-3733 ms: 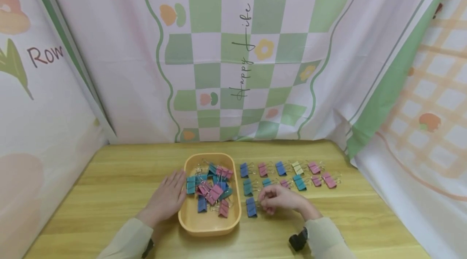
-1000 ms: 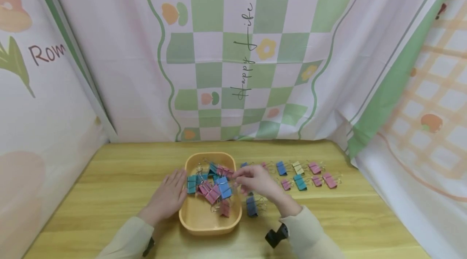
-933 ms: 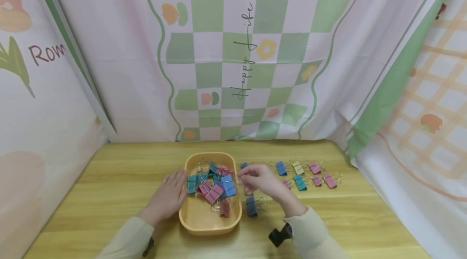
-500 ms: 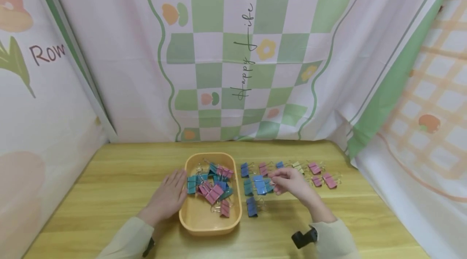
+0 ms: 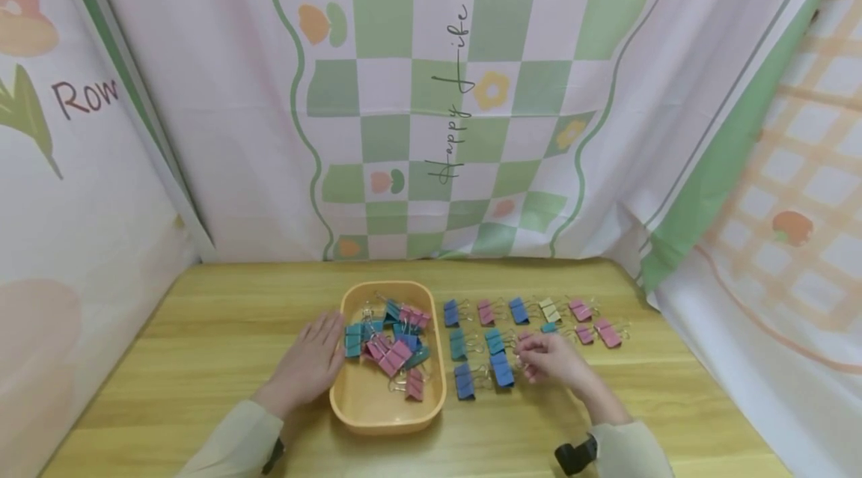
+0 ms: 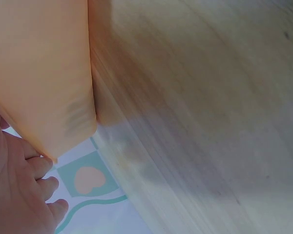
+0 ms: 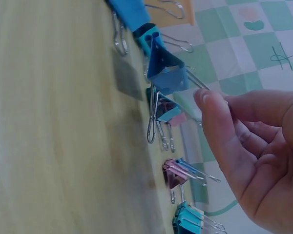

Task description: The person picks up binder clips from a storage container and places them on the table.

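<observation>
In the head view my right hand (image 5: 557, 364) pinches a wire handle of a blue binder clip (image 5: 501, 371), just right of another blue binder clip (image 5: 465, 382). The right wrist view shows the held blue clip (image 7: 168, 75) hanging from thumb and forefinger, a shadow on the wood below it. A yellow tray (image 5: 387, 418) carries a heap of pink, teal and blue binder clips (image 5: 390, 358). My left hand (image 5: 306, 362) lies with straight fingers against the tray's left side. From the left wrist, fingers (image 6: 44, 168) touch the rim of the tray (image 6: 44, 73).
Two rows of binder clips lie right of the tray, with a yellow clip (image 5: 549, 310) in the back row and a large pink one (image 5: 608, 333) at the right end. A checked curtain (image 5: 438, 111) hangs behind the wooden table (image 5: 222, 313).
The right hand has lifted a blue binder clip out over the tray, carried it right, then lowered it toward the table beside the front blue clip. The left hand stays by the tray.
</observation>
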Demonstrator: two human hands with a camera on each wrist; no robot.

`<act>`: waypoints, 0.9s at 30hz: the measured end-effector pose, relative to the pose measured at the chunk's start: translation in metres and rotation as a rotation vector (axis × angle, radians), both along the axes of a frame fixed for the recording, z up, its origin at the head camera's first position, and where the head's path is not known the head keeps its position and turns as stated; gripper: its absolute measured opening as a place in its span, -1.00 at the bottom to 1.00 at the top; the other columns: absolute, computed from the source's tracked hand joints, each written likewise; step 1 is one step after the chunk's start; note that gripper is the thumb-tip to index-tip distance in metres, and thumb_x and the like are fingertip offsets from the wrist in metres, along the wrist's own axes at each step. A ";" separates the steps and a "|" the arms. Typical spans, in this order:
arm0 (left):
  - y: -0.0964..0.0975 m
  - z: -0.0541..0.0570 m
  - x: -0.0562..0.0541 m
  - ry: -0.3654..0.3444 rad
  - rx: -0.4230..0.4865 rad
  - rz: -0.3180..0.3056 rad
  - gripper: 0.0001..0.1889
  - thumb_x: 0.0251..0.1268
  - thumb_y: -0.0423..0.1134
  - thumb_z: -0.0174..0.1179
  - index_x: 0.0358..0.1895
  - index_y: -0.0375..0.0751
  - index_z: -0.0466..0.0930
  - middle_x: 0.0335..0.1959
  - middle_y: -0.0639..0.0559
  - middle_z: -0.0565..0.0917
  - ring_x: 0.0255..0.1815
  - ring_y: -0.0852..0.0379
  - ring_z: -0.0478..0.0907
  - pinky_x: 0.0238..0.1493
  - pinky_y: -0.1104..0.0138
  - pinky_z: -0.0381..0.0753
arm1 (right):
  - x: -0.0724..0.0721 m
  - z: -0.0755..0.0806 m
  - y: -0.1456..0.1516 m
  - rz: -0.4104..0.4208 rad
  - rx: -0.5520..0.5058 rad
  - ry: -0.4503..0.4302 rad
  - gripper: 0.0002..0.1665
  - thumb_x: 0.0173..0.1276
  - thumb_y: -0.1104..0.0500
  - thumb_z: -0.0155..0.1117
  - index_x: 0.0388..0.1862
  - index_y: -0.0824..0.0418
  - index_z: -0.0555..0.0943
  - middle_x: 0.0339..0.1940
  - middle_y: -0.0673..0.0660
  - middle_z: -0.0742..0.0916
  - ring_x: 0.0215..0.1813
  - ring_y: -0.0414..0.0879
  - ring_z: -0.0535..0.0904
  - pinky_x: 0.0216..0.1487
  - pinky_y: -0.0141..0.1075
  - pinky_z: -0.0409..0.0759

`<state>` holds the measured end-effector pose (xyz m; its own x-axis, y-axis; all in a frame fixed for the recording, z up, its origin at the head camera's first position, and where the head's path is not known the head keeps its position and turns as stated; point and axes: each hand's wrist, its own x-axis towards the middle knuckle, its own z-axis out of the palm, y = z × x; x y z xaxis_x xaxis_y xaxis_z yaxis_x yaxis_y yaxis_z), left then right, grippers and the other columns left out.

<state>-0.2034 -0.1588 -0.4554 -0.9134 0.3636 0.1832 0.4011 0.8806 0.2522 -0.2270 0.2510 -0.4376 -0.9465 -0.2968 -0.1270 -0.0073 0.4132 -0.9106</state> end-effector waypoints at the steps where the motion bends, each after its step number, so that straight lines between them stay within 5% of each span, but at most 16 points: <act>1: 0.000 0.000 0.000 -0.002 -0.002 0.001 -0.45 0.44 -0.17 -0.20 0.35 -0.47 0.08 0.38 -0.31 0.09 0.37 -0.26 -0.01 0.33 -0.05 -0.03 | 0.000 -0.001 0.000 -0.003 0.009 0.004 -0.74 0.29 0.40 0.07 -0.14 0.63 0.48 -0.45 0.22 0.66 -0.49 -0.02 0.59 -0.40 -0.17 0.65; 9: 0.001 0.001 0.001 -0.007 0.001 0.005 -0.45 0.45 -0.17 -0.20 0.35 -0.47 0.07 0.38 -0.31 0.08 0.37 -0.26 -0.02 0.33 -0.04 -0.04 | 0.001 -0.007 0.002 0.042 0.056 0.036 -0.75 0.26 0.39 0.10 -0.15 0.58 0.50 -0.48 0.22 0.66 -0.50 0.00 0.59 -0.46 -0.14 0.64; 15: 0.001 -0.001 0.001 -0.015 -0.005 0.007 -0.45 0.45 -0.16 -0.20 0.36 -0.46 0.06 0.38 -0.30 0.07 0.38 -0.25 -0.03 0.33 -0.04 -0.05 | 0.001 -0.004 0.007 0.084 0.078 0.057 -0.58 0.27 0.29 0.17 0.02 0.58 0.43 -0.39 0.25 0.65 -0.47 0.08 0.58 -0.49 -0.10 0.62; 21: 0.000 -0.002 0.001 -0.015 0.004 0.009 -0.45 0.45 -0.17 -0.20 0.36 -0.47 0.06 0.38 -0.31 0.08 0.38 -0.25 -0.03 0.33 -0.04 -0.05 | -0.003 0.015 0.005 0.014 0.107 0.123 -0.50 0.32 0.17 0.18 0.09 0.51 0.41 -0.27 0.27 0.61 -0.40 0.13 0.57 -0.46 -0.08 0.61; 27: 0.000 -0.002 -0.001 -0.014 0.004 0.009 -0.44 0.45 -0.16 -0.20 0.36 -0.46 0.06 0.39 -0.30 0.08 0.38 -0.25 -0.03 0.34 -0.04 -0.07 | -0.005 0.042 -0.018 0.032 -0.007 0.137 -0.39 0.32 0.07 0.19 0.22 0.41 0.34 -0.16 0.28 0.59 -0.31 0.17 0.56 -0.35 -0.05 0.63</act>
